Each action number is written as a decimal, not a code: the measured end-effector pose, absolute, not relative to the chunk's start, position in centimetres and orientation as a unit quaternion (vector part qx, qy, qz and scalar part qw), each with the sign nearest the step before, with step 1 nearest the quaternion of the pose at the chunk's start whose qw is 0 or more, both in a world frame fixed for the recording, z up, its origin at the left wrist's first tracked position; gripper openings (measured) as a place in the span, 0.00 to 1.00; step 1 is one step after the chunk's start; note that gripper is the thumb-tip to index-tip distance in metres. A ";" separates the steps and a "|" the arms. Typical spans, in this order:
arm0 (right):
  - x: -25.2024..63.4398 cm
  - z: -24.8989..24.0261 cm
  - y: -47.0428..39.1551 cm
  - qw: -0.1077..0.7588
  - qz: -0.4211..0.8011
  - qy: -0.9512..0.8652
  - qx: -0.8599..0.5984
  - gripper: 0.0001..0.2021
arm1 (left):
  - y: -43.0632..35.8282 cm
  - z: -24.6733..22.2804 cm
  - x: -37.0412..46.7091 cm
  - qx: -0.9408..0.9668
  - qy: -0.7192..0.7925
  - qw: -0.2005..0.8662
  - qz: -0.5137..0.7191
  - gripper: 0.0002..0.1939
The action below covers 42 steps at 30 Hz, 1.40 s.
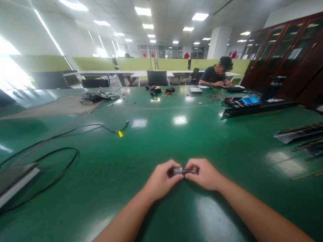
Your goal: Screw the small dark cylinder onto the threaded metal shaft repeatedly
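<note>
Black cable (101, 125), yellow tag (120, 133), green tabletop (151, 144), brown cabinets (282, 50)

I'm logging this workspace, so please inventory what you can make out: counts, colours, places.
Small cylindrical part: 1, grey and dark, foreground centre
Glossy table: 1, green, foreground
Slim cable runs: 2, black, left side
Small tag: 1, yellow, on a cable
Flat slab: 1, grey-white, left edge
Cluttered parts: several, mostly dark, table's far side
Flat box: 1, silver, far middle
Long channel-shaped tray: 1, black, far right
Narrow rails: several, dark, right edge
Co-worker: 1, dark shirt, far right
Chairs: several, black, behind table
Partition panels: several, yellow-green, background
Glass-fronted cabinets: several doors, reddish-brown, right wall
Ceiling lights: many, white, overhead
Left hand: 1, bare, on the part's grey end
Right hand: 1, bare, on its dark end
</note>
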State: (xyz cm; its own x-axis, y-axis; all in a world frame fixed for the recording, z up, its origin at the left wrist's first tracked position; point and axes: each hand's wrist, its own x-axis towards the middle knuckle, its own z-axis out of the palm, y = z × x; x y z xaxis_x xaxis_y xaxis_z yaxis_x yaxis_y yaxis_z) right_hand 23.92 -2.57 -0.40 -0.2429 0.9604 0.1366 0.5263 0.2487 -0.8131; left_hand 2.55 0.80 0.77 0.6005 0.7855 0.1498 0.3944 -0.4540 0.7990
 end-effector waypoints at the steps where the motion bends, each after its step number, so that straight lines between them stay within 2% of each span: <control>1: 23.9 -0.4 -2.6 0.333 0.326 -0.717 -0.518 0.03 | 0.8 0.8 2.5 0.812 0.362 0.376 0.263 0.08; 42: 24.0 0.0 -3.0 0.358 0.302 -0.705 -0.532 0.03 | 1.0 0.8 2.3 0.799 0.364 0.377 0.296 0.09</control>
